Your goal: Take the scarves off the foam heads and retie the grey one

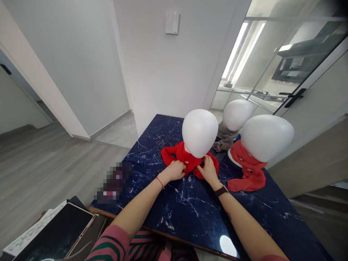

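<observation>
Wound beneath the white egg-shaped mannequin head (pixel 200 131), the bright red cloth scarf (pixel 193 160) lies on the dark-blue marble-patterned tabletop (pixel 165 217); at the head's seven o'clock the left hand (pixel 176 169) is clamped on the scarf, at five the right hand (pixel 210 170) touches it, whether pinching I cannot tell

At eight o'clock we meet a pixelated patch (pixel 112 185) hiding what lies there; farther out, the bottom edge cuts off a tablet (pixel 56 232). Toward five o'clock, just off centre, a red scarf (pixel 193 160) hides from us most of what is below a white head (pixel 200 131).
</observation>
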A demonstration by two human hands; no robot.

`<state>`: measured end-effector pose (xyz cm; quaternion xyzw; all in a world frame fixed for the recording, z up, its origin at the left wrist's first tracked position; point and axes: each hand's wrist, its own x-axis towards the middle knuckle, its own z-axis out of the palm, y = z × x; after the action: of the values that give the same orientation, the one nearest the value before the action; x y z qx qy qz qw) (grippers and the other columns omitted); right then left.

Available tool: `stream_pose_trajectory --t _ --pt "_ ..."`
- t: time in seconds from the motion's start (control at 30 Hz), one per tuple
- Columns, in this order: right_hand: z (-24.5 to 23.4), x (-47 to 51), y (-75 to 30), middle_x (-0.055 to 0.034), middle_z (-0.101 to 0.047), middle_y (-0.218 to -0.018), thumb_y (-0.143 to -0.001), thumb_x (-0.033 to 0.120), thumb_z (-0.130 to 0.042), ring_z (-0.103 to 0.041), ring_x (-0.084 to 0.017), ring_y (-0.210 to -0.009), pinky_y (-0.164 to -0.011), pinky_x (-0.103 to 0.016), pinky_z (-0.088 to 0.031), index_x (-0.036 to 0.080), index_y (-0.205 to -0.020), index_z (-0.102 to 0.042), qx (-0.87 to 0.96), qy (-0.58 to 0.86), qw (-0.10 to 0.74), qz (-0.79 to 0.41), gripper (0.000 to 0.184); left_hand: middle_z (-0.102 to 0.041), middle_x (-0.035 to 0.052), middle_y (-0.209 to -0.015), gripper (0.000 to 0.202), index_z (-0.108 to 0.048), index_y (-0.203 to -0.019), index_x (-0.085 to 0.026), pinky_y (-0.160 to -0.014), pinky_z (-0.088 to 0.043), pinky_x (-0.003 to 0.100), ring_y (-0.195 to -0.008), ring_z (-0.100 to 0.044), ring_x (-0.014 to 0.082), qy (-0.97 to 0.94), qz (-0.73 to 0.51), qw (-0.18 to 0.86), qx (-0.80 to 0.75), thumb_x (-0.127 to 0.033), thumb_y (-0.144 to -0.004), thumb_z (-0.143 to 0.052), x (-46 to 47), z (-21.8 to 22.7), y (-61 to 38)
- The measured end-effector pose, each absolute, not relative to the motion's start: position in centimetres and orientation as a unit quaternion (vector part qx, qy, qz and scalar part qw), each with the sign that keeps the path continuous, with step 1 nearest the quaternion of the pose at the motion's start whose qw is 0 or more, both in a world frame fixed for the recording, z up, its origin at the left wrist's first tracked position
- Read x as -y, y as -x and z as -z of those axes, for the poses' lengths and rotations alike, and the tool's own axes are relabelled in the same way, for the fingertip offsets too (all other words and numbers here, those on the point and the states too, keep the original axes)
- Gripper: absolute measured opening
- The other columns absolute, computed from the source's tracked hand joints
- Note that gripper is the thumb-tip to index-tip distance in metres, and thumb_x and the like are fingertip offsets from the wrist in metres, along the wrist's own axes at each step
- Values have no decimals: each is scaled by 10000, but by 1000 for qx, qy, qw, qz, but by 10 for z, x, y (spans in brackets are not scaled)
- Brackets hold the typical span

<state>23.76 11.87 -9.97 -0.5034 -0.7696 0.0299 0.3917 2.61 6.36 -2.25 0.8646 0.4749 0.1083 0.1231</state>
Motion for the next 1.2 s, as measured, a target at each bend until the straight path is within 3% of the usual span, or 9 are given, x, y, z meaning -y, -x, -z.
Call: stream_pose_trajectory --t 0.17,0.3,0.37,0.43,0.6,0.77,0.97,1.03,1.2 --pt "102 -120 -238 -169 -498 -1175 -779 275 -546 -470 -306 -1115 -940 -494 -424 141 -1253 -409 769 499 398 -40 511 -595 102 -1184 394 -571 -1190 -231 -964 -394 389 -1104 -538 250 -842 -145 98 -510 -265 -797 -581 -18 -1 15" --pt "102 -120 -238 -167 -488 -1196 -781 279 -550 -464 -306 -1127 -943 -493 -426 149 -1268 -400 769 498 399 -43 526 -384 200 -1409 669 -373 -1383 -196 -952 -272 659 -1284 -316 435 -621 -98 -34 -777 -352 -774 -601 29 0 94" --pt "102 -120 -238 -165 -486 -1201 -781 280 -554 -460 -304 -1131 -952 -489 -423 146 -1275 -395 769 499 396 -43 536 -346 256 -1407 792 -265 -1435 -160 -882 -311 683 -1273 -287 496 -521 -55 -21 -851 -474 -772 -565 44 9 133" --pt "103 -121 -238 -165 -483 -1207 -781 277 -556 -454 -304 -1138 -967 -487 -414 138 -1275 -395 769 502 394 -43 538 -334 272 -1402 870 -176 -1457 -139 -879 -361 614 -1259 -328 472 -503 -33 20 -864 -505 -760 -549 48 19 161" --pt "102 -121 -239 -172 -480 -1213 -780 275 -557 -453 -310 -1144 -967 -495 -413 133 -1277 -392 770 500 394 -46 543 -497 244 -1232 830 -102 -1446 -39 -928 -378 427 -1146 -501 345 -557 -42 54 -827 -313 -764 -486 39 35 178" --pt "102 -121 -240 -166 -482 -1211 -773 274 -559 -454 -313 -1153 -958 -515 -416 159 -1278 -391 772 495 395 -50 544 -531 213 -1180 817 -121 -1456 -107 -856 -416 463 -1084 -539 369 -538 -53 41 -840 -339 -755 -472 36 33 164" --pt "99 -119 -238 -158 -485 -1203 -774 274 -560 -462 -305 -1143 -961 -510 -420 166 -1282 -387 767 499 399 -56 547 -510 203 -1272 801 -119 -1464 -139 -881 -409 491 -1062 -561 355 -517 -87 54 -850 -318 -767 -471 40 35 167" --pt "98 -118 -237 -157 -486 -1206 -777 272 -557 -460 -305 -1147 -963 -514 -418 171 -1288 -383 765 501 400 -59 550 -483 205 -1318 779 -141 -1464 -148 -930 -372 524 -1158 -498 371 -516 -85 45 -851 -311 -780 -477 40 35 168" --pt "94 -116 -236 -155 -456 -1263 -769 269 -574 -427 -301 -1199 -1002 -500 -398 165 -1344 -315 757 507 405 -80 639 -308 183 -1469 680 -329 -1408 -190 -953 -280 661 -1342 -159 481 -587 -139 -58 -795 -363 -788 -549 5 17 120"
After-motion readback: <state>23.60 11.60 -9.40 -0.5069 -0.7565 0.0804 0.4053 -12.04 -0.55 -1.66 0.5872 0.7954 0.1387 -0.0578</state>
